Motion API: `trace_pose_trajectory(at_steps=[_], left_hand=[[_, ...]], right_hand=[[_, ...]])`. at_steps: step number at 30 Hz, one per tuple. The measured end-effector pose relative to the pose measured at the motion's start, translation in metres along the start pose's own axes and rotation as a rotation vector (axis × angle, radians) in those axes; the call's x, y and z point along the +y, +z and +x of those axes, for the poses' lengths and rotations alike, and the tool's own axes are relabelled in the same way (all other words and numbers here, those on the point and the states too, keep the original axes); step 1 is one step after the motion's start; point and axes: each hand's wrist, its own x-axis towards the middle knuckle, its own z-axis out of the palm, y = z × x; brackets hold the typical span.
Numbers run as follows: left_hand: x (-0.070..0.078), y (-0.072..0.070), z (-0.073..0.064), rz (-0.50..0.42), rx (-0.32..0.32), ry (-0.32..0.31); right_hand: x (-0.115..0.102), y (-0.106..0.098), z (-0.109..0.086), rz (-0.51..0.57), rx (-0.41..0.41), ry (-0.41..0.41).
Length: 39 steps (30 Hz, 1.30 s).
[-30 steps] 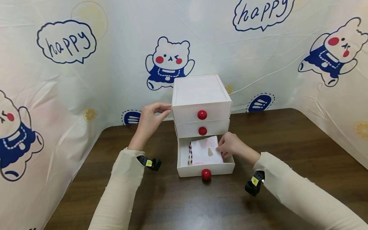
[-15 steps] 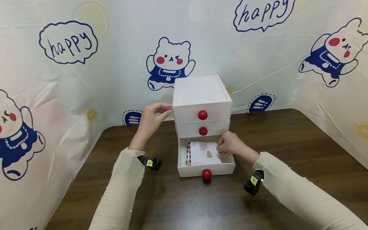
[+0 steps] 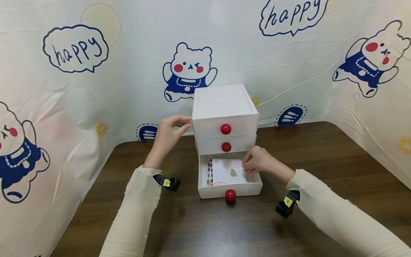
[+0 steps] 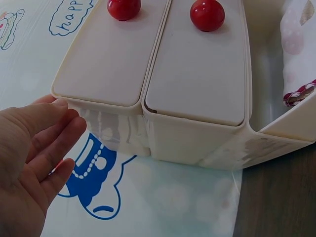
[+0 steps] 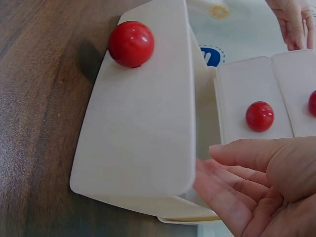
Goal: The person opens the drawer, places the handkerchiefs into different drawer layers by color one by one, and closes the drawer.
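Note:
A small white three-drawer box point(image 3: 224, 103) with red ball knobs stands on the table, its bottom drawer point(image 3: 205, 192) pulled out. Inside that drawer lies a folded white cloth point(image 3: 224, 171) with pale pink prints and a dark red checked edge. My right hand point(image 3: 258, 160) is at the cloth's right side, within the drawer. The right wrist view shows a gap between its thumb and fingers, nothing in it; the drawer front hides the cloth there. With lightly bent, relaxed fingers, my left hand point(image 4: 39, 148) touches the upper left front corner of the box.
The brown wooden table point(image 3: 205, 228) extends around the box. Behind it hangs a pale printed curtain point(image 3: 144, 71) with bear and "happy" drawings. The upper drawer point(image 3: 205, 128) and middle drawer point(image 3: 207, 145) are closed.
The cloth has shifted slightly left and now lies flatter in the drawer. My right hand has stayed near its right edge, its wrist moving a little. The left hand has kept its place.

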Motion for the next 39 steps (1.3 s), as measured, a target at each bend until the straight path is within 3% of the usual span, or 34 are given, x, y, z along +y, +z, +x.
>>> trace_pose_trajectory(at_steps=[18, 39], left_hand=[[0.002, -0.001, 0.0, 0.0, -0.004, -0.014], [0.003, 0.001, 0.0, 0.017, 0.001, -0.021]], right_hand=[[0.001, -0.024, -0.023, 0.007, -0.02, -0.014], [-0.001, -0.031, -0.065, 0.009, -0.081, -0.08]])
